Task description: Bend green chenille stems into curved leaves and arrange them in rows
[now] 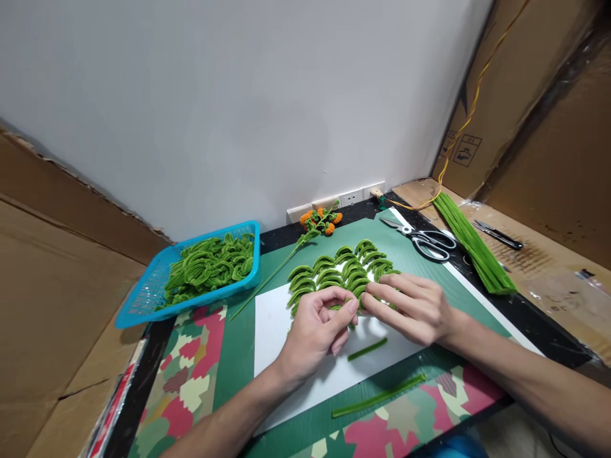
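My left hand is closed in a pinch, thumb against bent fingers, over a sheet of white paper. A bit of green pipe cleaner shows at its fingertips, mostly hidden. Close on its right is my right hand, fingers stretched out and a little apart, the tips by the left hand; its thumb is hidden. Behind both hands, curved green pipe cleaner pieces lie in rows on the paper. A short straight green piece rests below the hands, and longer green strips lie nearer me.
A blue basket of curled green pieces stands left. An orange-and-green pipe cleaner stem lies at the back. Scissors, a green pipe cleaner bundle and a craft knife are right. A wall and cardboard surround the green mat.
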`<control>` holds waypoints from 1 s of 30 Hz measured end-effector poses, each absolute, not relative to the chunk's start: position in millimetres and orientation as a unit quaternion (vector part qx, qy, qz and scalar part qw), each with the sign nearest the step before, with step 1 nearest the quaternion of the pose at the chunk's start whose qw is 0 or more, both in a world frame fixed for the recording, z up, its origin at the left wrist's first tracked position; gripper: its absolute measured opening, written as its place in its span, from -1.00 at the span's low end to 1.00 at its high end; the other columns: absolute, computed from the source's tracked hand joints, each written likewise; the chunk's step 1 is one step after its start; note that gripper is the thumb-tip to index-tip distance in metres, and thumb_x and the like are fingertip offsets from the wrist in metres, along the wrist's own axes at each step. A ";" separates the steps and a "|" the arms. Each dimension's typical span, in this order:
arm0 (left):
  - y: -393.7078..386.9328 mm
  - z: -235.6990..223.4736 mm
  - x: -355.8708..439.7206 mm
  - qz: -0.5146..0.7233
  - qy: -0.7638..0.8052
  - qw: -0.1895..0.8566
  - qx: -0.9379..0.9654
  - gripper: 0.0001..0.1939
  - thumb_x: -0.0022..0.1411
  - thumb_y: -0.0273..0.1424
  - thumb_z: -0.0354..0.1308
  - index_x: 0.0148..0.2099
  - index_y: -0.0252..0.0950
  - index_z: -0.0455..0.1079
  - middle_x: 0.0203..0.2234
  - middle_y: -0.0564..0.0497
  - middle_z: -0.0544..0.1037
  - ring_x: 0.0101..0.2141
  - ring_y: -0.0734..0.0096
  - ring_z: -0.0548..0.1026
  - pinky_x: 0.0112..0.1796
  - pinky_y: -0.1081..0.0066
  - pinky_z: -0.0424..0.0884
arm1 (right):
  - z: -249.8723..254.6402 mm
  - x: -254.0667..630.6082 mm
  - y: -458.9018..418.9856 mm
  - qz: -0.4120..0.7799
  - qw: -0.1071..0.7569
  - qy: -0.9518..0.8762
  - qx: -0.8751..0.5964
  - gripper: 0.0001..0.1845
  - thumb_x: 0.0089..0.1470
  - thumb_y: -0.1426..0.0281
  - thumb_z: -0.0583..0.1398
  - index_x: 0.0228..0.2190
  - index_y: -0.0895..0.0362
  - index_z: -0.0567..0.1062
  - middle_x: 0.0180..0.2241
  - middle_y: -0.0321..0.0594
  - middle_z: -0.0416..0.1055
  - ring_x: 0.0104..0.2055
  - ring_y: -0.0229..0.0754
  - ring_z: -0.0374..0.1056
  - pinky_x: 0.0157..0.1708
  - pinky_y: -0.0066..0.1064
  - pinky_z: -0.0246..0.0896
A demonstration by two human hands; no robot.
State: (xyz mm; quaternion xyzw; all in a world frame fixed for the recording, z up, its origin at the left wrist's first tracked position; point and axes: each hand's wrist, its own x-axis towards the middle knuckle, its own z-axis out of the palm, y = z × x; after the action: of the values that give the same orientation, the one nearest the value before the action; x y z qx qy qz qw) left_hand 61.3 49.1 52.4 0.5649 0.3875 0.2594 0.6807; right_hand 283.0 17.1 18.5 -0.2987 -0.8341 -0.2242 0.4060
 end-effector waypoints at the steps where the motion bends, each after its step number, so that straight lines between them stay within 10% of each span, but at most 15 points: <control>1: 48.6 53.1 61.5 0.256 0.383 0.685 0.564 -0.54 0.26 -0.03 0.43 -0.23 -0.36 0.48 -0.49 0.07 0.52 -0.72 0.72 0.26 -0.68 0.61 0.06 | 18.5 282.3 17.5 -0.233 0.405 -0.833 -0.297 -0.77 0.39 0.51 0.16 -0.07 0.13 0.61 -0.23 -0.09 0.69 -0.25 -0.12 0.59 -0.31 -0.33 0.44; 16: 40.0 56.5 60.3 0.232 0.358 0.694 0.580 -0.60 0.37 -0.05 0.34 -0.17 -0.32 0.45 -0.47 0.07 0.54 -0.75 0.69 0.33 -0.70 0.62 0.08 | 11.2 265.3 18.9 -0.126 0.465 -0.823 -0.301 -0.81 0.43 0.52 0.05 -0.20 0.12 0.45 -0.38 -0.14 0.53 -0.39 -0.13 0.37 -0.38 -0.31 0.27; 25: 57.4 51.2 35.0 0.296 0.184 0.153 0.925 -0.74 0.43 -0.53 0.19 0.07 -0.25 0.62 -0.17 -0.18 0.74 -0.28 0.25 0.71 -0.33 0.46 0.52 | 16.0 242.6 4.3 0.557 0.537 -0.556 -0.302 -0.66 0.47 0.15 0.15 -0.33 0.08 0.35 -0.48 -0.40 0.24 -0.50 -0.31 0.16 -0.50 -0.47 0.16; 30: 60.8 59.6 41.2 0.306 0.193 0.136 0.922 -0.80 0.45 -0.56 0.18 0.02 -0.30 0.57 -0.29 -0.11 0.71 -0.33 0.33 0.67 -0.34 0.48 0.49 | 18.9 248.7 11.0 0.603 0.515 -0.533 -0.296 -0.63 0.43 0.09 0.20 -0.32 0.09 0.39 -0.51 -0.39 0.31 -0.55 -0.33 0.12 -0.59 -0.50 0.10</control>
State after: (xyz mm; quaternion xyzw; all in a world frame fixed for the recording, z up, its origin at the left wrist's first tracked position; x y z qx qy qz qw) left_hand 41.2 60.8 59.6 0.9223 0.1927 0.3061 0.1360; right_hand 248.7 11.0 18.9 -0.2955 -0.5331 0.6027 0.5150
